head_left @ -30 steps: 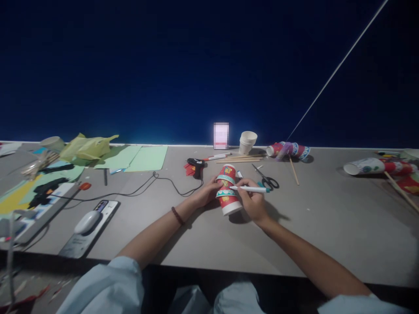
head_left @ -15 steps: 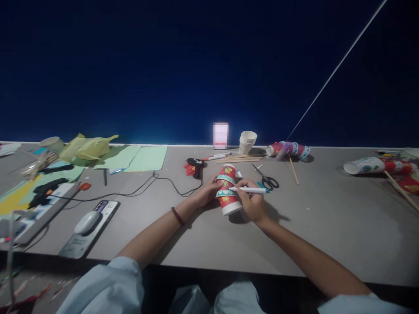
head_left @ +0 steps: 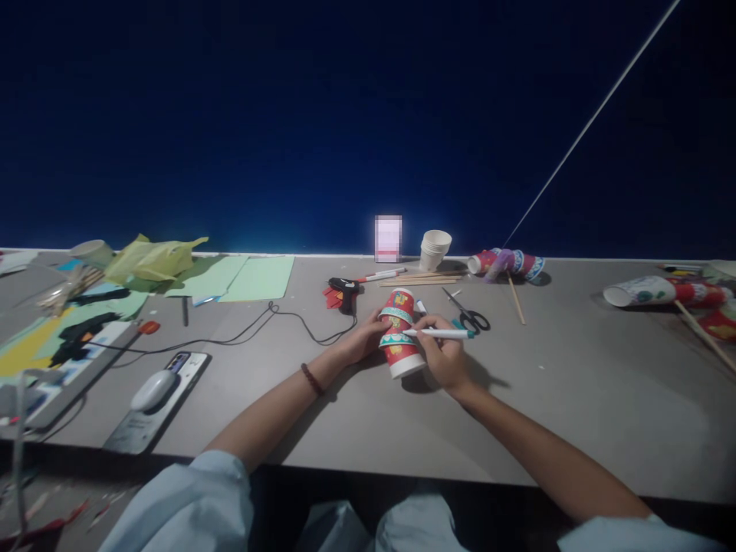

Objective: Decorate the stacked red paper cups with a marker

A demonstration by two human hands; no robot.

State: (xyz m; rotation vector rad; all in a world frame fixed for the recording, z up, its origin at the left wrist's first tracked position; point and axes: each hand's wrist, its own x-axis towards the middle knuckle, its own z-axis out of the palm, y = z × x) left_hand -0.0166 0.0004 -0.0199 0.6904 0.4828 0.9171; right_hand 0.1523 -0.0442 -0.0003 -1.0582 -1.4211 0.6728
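A red paper-cup craft (head_left: pixel 399 331) with teal and white patterned bands lies tilted on the grey table (head_left: pixel 575 399), its white rim toward me. My left hand (head_left: pixel 361 340) is wrapped round its left side. My right hand (head_left: pixel 445 354) pinches a white marker with a teal cap (head_left: pixel 441 333), its tip resting against the cup's middle band.
Black scissors (head_left: pixel 471 317), a black glue gun (head_left: pixel 345 289) with its cord, wooden sticks (head_left: pixel 419 280) and a stack of white cups (head_left: pixel 434 249) lie behind. Decorated cup crafts (head_left: pixel 506 264) (head_left: pixel 667 292) lie to the right. A phone (head_left: pixel 158 391), green paper sheets (head_left: pixel 247 277) and clutter fill the left.
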